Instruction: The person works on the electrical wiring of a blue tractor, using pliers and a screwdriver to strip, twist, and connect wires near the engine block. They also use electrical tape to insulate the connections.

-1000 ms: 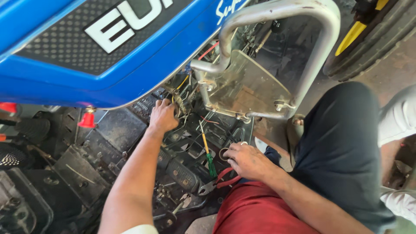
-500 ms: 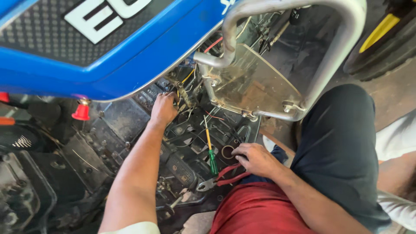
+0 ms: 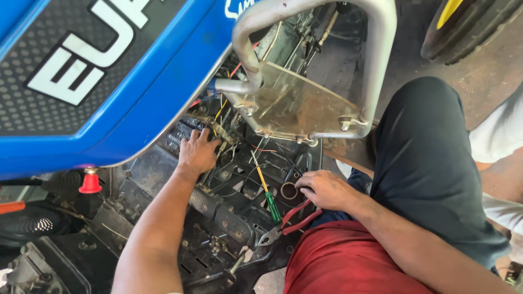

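My left hand (image 3: pixel 197 152) reaches under the blue hood (image 3: pixel 103 81) of a machine and its fingers rest on a bundle of wires and connectors (image 3: pixel 218 129). My right hand (image 3: pixel 321 189) lies on the dark floor panel (image 3: pixel 229 218), fingertips at a small metal ring (image 3: pixel 289 190). A screwdriver with a yellow shaft and green handle (image 3: pixel 267 193) lies between the hands. Red-handled pliers (image 3: pixel 289 223) lie just below my right hand, untouched.
A silver tube frame with a clear plate (image 3: pixel 305 103) stands above the hands. A red knob (image 3: pixel 90 184) sits at the left. A black tyre (image 3: pixel 468 27) is at the top right. A person's pale sleeve (image 3: pixel 498 136) shows at the right edge.
The view has shifted closer and slightly left. My right hand slid a little toward the metal ring; my left hand stays at the wires.
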